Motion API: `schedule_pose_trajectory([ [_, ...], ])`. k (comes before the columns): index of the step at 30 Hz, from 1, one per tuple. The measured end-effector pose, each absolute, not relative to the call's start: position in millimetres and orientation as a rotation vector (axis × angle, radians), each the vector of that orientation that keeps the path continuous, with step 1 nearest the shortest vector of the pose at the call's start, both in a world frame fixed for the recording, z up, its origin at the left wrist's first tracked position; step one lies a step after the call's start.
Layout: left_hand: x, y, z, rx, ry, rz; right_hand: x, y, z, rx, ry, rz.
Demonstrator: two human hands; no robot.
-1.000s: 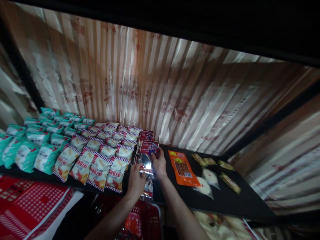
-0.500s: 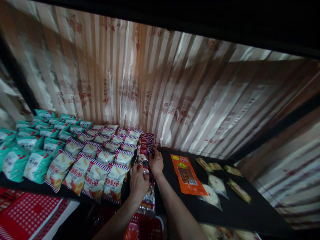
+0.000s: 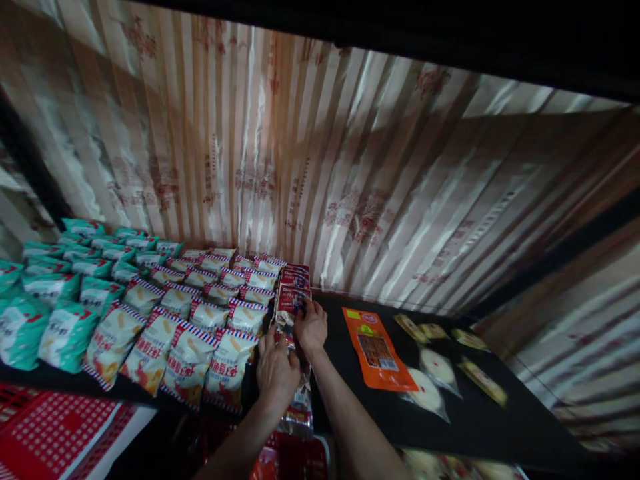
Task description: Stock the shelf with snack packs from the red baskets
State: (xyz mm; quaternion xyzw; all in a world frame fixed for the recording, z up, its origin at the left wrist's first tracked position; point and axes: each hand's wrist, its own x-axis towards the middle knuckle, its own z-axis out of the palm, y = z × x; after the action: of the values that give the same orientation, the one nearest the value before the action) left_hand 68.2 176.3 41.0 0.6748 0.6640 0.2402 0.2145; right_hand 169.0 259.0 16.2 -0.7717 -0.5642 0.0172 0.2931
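Note:
A row of dark red, shiny snack packets (image 3: 294,297) runs from the back of the black shelf to its front edge. My left hand (image 3: 277,365) is on the left side of this row, fingers curled round the edge of a packet. On the other side, slightly farther back, my right hand (image 3: 311,325) has its fingers bent over a packet's right edge. Both hands partly hide the packets between them. Close to my left hand stand white snack bags (image 3: 231,367) with red and blue striped edges, in several rows.
Teal snack bags (image 3: 65,337) fill the shelf's left end. Right of my arms lie an orange packet (image 3: 376,350), round white packaged items (image 3: 425,393) and small yellowish packets (image 3: 483,380). Red baskets (image 3: 55,427) sit below the front edge. A striped sheet (image 3: 320,167) hangs behind.
The view has shifted slightly. My hands stay at the dark red packets, with the right fingers a little lower on them.

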Motion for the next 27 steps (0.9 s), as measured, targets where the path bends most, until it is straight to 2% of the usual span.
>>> schedule_pose_trajectory([
  [16,66.4,169.3,37.7,2.048,1.781,0.759,169.2,256.3,7.8,-1.967,-1.528,0.051],
  [27,56.3,129.5,32.6,2.088,1.621,1.01,156.4,184.9,10.4,-1.613,-1.534,-0.012],
])
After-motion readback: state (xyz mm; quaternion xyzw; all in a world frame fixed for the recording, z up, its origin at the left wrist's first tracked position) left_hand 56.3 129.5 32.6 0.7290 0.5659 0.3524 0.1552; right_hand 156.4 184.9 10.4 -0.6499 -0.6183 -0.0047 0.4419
